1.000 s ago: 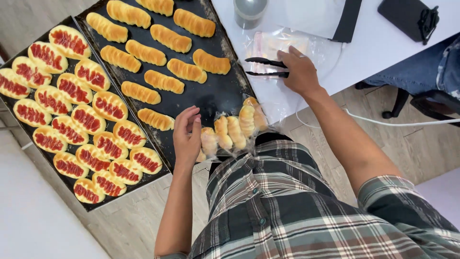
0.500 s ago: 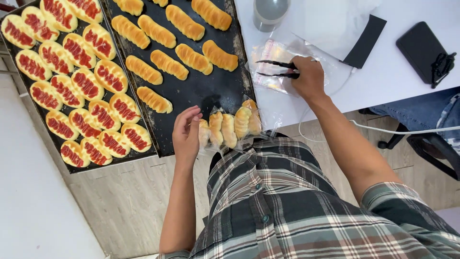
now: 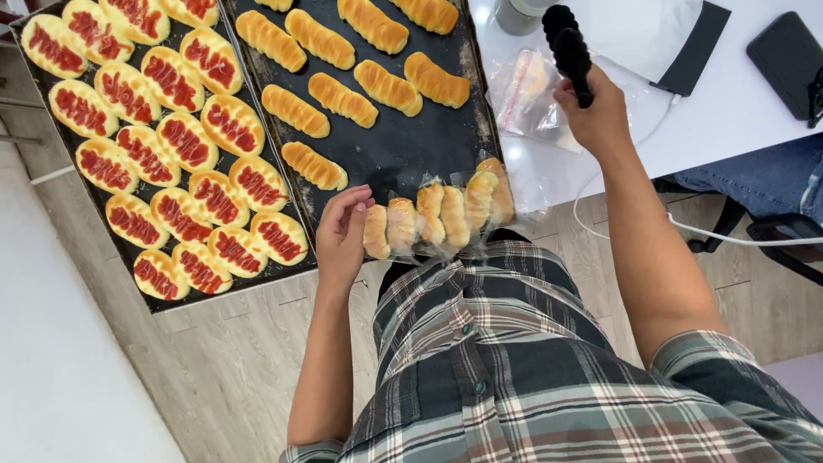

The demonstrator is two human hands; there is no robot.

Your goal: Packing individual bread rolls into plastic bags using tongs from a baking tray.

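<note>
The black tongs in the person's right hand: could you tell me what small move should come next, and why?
Probably bring the tongs, held in the right hand above the white table, left over the dark tray to the nearest loose roll. The left hand steadies a clear bag of rolls at the tray's near edge, and many rolls remain unbagged.
</note>
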